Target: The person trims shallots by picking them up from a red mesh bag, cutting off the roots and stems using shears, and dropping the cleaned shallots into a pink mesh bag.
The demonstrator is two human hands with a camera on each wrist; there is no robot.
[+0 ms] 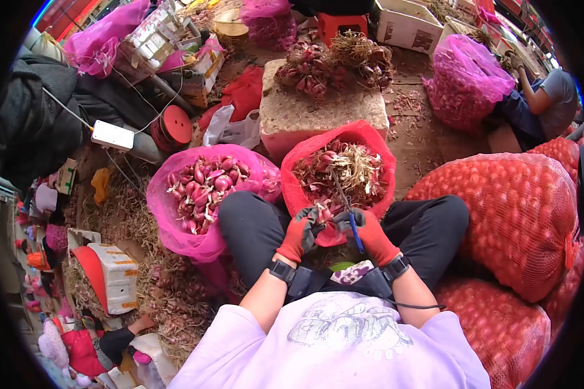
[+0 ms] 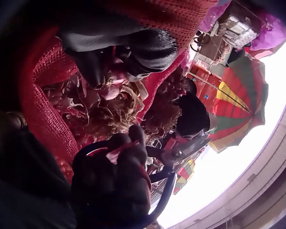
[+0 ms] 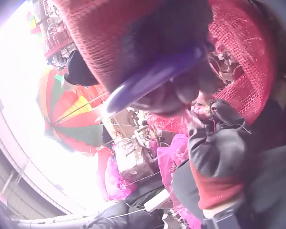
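Note:
Both hands wear red gloves with dark palms and meet over an open red mesh bag [image 1: 388,162] of shallots and dry stalks. My left hand [image 1: 298,236] pinches a shallot [image 1: 324,212] with dry papery skin; its fingers partly hide it in the left wrist view. My right hand [image 1: 372,236] grips scissors [image 1: 354,232] by their blue handles, the blades pointing away over the bag. In the right wrist view the blue handle [image 3: 157,78] runs across the gloved fingers, close to the left hand [image 3: 221,150].
Left of my knee stands a pink mesh bag [image 1: 165,217] of cleaned shallots. Large red mesh sacks [image 1: 499,214] crowd the right. Ahead, bunches of shallots [image 1: 311,71] lie on a foam box [image 1: 292,120]. Another person [image 1: 555,104] sits at the far right. Dry stalks litter the floor.

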